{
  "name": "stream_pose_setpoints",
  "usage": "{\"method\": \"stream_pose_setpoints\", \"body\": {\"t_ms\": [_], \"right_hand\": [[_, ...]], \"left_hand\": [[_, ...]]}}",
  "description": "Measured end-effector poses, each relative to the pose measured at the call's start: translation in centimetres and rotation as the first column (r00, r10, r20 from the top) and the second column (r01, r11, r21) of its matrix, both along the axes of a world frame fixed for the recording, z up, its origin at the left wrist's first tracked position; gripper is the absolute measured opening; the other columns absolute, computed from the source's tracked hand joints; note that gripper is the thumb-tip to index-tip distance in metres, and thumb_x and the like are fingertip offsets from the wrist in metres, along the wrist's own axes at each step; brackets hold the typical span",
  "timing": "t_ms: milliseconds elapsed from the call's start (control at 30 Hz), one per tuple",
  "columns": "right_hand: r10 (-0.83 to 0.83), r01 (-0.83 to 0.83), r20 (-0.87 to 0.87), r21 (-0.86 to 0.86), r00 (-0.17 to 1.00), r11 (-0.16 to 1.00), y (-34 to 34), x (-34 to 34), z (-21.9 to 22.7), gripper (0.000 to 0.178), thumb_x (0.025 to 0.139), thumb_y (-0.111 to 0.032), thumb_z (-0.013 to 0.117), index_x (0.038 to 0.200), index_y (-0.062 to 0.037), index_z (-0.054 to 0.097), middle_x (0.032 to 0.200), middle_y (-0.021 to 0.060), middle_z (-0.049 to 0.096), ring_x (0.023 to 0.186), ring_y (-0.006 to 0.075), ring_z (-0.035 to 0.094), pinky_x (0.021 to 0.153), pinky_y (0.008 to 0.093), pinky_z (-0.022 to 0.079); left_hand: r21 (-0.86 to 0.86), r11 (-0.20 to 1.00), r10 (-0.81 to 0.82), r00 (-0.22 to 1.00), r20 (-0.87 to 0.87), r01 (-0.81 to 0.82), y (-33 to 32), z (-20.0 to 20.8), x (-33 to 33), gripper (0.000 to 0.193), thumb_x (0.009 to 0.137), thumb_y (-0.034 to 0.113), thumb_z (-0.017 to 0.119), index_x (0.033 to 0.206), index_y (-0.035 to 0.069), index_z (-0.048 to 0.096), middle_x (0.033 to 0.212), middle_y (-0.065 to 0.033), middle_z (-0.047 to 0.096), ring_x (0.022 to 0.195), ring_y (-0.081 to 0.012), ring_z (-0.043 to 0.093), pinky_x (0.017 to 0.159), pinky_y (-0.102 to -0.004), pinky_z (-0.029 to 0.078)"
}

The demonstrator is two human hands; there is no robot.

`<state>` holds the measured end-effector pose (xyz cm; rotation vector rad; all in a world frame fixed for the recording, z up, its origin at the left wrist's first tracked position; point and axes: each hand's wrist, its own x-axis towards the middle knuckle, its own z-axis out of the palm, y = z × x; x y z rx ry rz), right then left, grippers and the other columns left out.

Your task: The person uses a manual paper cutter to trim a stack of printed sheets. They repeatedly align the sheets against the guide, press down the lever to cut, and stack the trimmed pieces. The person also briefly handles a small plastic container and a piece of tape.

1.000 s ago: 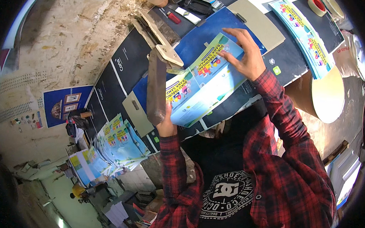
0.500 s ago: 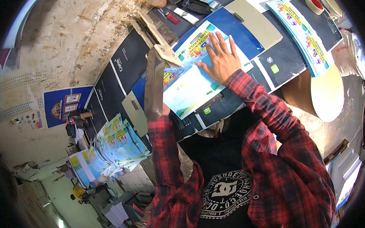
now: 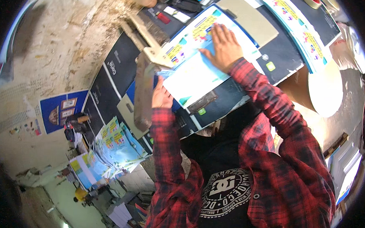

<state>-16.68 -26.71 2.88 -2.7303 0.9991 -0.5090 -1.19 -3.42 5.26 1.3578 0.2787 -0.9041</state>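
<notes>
A printed sheet [image 3: 192,75], pale blue with yellow lettering and coloured cartoon figures, lies on the blue board of what looks like a paper cutter. My right hand [image 3: 225,46] rests flat on its far right part, fingers stretched out. Along the sheet's left edge stands the worn metal arm [image 3: 144,94] of the cutter, joined to a pale bracket [image 3: 156,56]. Just right of this arm is my left hand [image 3: 163,96], close to the sheet's near left edge, its fingers extended. Nothing shows in that hand, though the arm covers part of it.
A stack of printed strips [image 3: 296,29] lies at the far right, above a round brown drum [image 3: 318,89]. A red lighter [image 3: 163,18] and a black case [image 3: 187,4] sit at the back. Fanned printed sheets [image 3: 120,142] are piled at left; a person [image 3: 79,194] is in the background.
My left hand has come into sight from behind the metal arm, fingers now extended. The printed sheet lies farther over the blue board, covering more of it. My right hand stays flat on it.
</notes>
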Motion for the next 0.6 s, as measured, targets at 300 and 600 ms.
{"method": "stream_pose_setpoints", "body": {"t_ms": [300, 600], "right_hand": [[0.091, -0.090, 0.087, -0.018, 0.992, 0.996, 0.8, 0.8, -0.4, 0.071, 0.094, -0.064, 0.046, 0.143, -0.0132, 0.049, 0.154, 0.0155, 0.039, 0.146, 0.0347, 0.029, 0.118, 0.0588, 0.018], [0.090, -0.090, 0.019, 0.031, 0.996, 0.995, 2.0, 2.1, -0.1, 0.073, 0.091, -0.071, 0.043, 0.146, -0.0241, 0.048, 0.157, 0.0182, 0.033, 0.148, 0.0405, 0.024, 0.115, 0.0671, 0.012]], "left_hand": [[0.074, 0.996, -0.055, 0.998, -0.018, 0.056, 0.4, 0.8, -0.3, 0.046, 0.099, 0.028, 0.061, 0.137, 0.005, 0.051, 0.130, -0.0097, 0.062, 0.121, -0.0218, 0.058, 0.107, -0.0378, 0.044], [0.103, 0.994, -0.038, 0.999, -0.003, 0.039, 0.9, 0.4, -0.1, 0.051, 0.101, 0.025, 0.057, 0.145, 0.005, 0.042, 0.142, -0.0138, 0.053, 0.132, -0.0254, 0.050, 0.112, -0.0429, 0.040]]}}
